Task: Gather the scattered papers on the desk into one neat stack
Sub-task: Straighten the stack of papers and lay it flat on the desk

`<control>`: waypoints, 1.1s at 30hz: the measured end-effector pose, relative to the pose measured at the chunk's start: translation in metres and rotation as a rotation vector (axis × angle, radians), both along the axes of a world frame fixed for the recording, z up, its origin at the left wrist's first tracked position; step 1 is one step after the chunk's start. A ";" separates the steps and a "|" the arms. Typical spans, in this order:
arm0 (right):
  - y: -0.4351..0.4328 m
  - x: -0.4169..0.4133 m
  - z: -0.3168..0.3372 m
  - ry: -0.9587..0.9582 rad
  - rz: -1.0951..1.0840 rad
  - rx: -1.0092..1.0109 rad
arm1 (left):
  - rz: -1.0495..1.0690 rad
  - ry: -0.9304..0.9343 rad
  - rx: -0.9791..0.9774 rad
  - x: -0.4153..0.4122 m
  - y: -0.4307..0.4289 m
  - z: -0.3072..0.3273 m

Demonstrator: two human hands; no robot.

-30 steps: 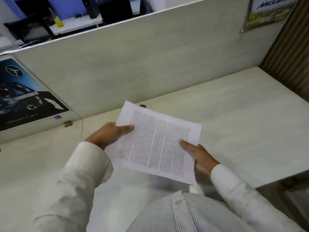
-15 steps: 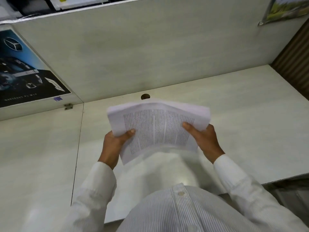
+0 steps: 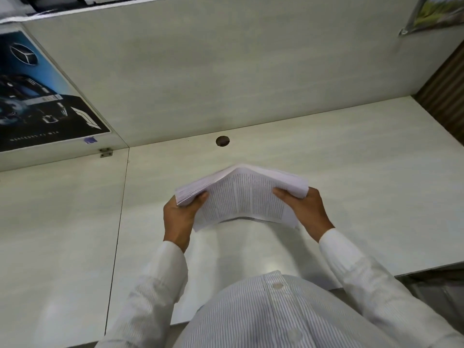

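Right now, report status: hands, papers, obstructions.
Left hand and right hand each grip an end of the white printed paper stack. Stack bowed upward, held above the pale wood-grain desk. No loose sheets visible, nothing in the way.

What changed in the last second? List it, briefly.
The papers, flat a second ago, were tipped upright and bowed, top edges toward the camera. The left hand and right hand shifted to the side edges. Both kept hold; the desk stayed bare.

the papers, flat a second ago, now stand tipped up and bowed between both hands.
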State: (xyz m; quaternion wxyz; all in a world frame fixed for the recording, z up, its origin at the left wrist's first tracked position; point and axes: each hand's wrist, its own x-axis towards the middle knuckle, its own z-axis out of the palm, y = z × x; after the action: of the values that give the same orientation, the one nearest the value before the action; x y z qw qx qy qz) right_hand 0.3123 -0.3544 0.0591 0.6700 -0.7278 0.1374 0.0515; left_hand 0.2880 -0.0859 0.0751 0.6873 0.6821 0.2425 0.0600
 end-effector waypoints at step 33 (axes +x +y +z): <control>-0.020 -0.004 -0.022 0.024 -0.020 0.039 | -1.041 0.028 1.444 0.077 -0.073 0.051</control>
State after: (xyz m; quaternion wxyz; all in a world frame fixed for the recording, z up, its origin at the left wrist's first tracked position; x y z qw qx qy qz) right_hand 0.3081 -0.3741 0.0370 0.6827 -0.7126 0.1514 0.0563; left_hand 0.3649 -0.1586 0.1256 0.0270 0.9734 -0.1867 -0.1301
